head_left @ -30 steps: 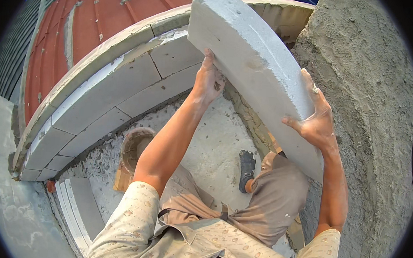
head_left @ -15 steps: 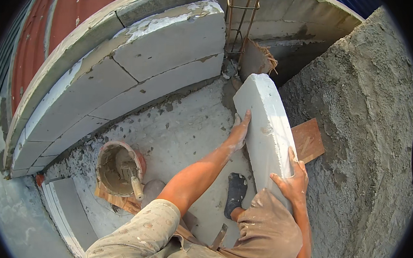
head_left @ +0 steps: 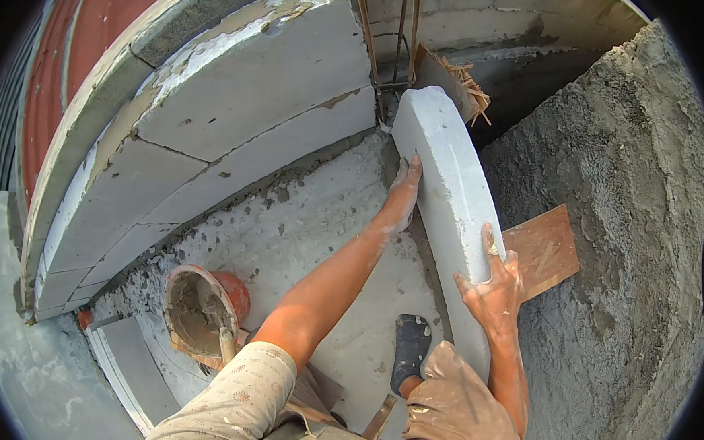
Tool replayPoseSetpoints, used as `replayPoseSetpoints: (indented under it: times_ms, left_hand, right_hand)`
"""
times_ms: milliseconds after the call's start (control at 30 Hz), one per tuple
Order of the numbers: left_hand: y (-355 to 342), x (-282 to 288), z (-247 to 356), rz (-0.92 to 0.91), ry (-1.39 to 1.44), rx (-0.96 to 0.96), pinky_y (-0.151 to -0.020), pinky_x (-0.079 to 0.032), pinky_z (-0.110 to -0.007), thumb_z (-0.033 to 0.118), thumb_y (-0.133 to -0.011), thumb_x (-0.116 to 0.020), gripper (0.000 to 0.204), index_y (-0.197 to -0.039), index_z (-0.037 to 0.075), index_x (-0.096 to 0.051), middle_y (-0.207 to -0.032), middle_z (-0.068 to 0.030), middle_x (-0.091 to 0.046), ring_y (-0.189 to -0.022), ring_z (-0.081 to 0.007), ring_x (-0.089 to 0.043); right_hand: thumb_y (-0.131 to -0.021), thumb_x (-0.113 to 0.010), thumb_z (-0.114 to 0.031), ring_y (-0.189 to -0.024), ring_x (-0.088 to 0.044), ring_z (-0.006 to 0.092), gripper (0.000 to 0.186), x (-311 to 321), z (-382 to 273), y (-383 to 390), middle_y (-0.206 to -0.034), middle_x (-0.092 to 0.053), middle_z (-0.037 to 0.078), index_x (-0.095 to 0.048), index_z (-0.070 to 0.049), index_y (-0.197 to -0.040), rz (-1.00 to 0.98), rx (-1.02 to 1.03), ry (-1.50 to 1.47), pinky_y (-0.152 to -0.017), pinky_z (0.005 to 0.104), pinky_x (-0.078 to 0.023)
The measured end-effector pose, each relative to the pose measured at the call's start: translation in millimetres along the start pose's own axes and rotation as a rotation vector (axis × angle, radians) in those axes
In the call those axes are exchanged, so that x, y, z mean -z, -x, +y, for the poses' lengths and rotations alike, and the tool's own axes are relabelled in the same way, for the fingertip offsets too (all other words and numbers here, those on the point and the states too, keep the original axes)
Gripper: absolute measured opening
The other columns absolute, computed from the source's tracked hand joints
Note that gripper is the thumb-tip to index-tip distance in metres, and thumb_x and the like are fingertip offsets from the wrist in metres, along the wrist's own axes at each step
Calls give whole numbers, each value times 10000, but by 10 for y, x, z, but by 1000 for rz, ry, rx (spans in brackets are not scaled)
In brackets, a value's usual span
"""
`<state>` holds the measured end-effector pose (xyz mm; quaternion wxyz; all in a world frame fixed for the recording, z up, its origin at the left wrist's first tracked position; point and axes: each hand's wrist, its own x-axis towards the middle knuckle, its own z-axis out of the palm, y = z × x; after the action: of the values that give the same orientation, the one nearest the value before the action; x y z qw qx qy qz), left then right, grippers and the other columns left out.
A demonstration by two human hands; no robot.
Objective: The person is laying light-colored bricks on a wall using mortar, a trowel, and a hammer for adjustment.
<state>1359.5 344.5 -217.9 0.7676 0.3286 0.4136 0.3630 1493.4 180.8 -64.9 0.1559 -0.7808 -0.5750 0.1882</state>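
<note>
A long, pale lightweight concrete block [head_left: 450, 173] stands on its narrow side at the right of the floor, its far end close to the rebar column. My left hand [head_left: 403, 195] presses against its left face near the far end, fingers pointing up along it. Nearer to me, my right hand [head_left: 493, 289] grips the block's right edge, with fingers over the top and the thumb toward the left face. The block's near end is partly hidden by my right knee. What lies under its lower side does not show.
A curved wall of white blocks [head_left: 256, 77] with mortar on top rises at the left. Beyond the block stand rusty rebars [head_left: 401, 37]. A mortar bucket [head_left: 172, 290] with a trowel sits at lower left. A brown board [head_left: 545, 248] leans near a rough grey slope [head_left: 612, 179].
The block's far end has moved forward, closer to the rebars. Both hands have gone along with it, still holding it. My view has shifted slightly.
</note>
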Motion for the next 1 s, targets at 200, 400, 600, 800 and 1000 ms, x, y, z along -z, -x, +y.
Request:
replayPoseSetpoints:
  times_ms: [200, 400, 600, 800, 1000]
  left_hand:
    - [91, 19, 84, 4, -73, -4, -1140, -176, -363, 672, -908, -375, 945, -1472, -47, -135, -1507, -203, -227, -1388, -275, -227]
    - [224, -256, 631, 9, -62, -187, -1143, -176, -372, 696, -896, -360, 931, -1478, -6, -176, -1517, -185, -232, -1401, -272, -227]
    - [-407, -207, 1181, 221, -373, -217, -986, -417, -349, 456, -868, -643, 890, -1431, -69, -196, -1338, -258, -414, -1206, -289, -478]
    - [-555, -183, 1207, 268, -380, -283, -824, -527, -410, 319, -857, -695, 611, -1282, 4, -389, -1100, -138, -588, -971, -248, -615]
    - [-490, -300, 1337, 192, -512, -145, -854, -468, -485, 347, -889, -629, 541, -1295, 56, -421, -1158, -114, -570, -1039, -243, -577]
  right_hand:
    - [-635, -776, -178, -811, -601, 400, 863, -63, -7, 58, -962, -525, 279, -433, -248, -1424, 23, 40, 92, -755, 497, -483]
    - [-636, -783, -200, -789, -592, 385, 861, -63, -8, 72, -971, -509, 271, -435, -248, -1423, -16, 18, 84, -757, 490, -462]
    - [-667, -772, -208, -905, -595, 371, 862, 13, -80, 67, -1019, -529, 265, -398, -221, -1444, -71, 21, 123, -858, 464, -444]
    - [-695, -793, -302, -1088, -541, 403, 906, 390, 288, 518, -1164, -505, 259, -329, -214, -1469, -34, 27, -157, -925, 514, -420]
    - [-817, -507, -710, -1256, -449, 312, 949, 408, 1479, 2182, -1349, -434, 209, -250, -89, -1487, 282, -527, -610, -1035, 477, -343]
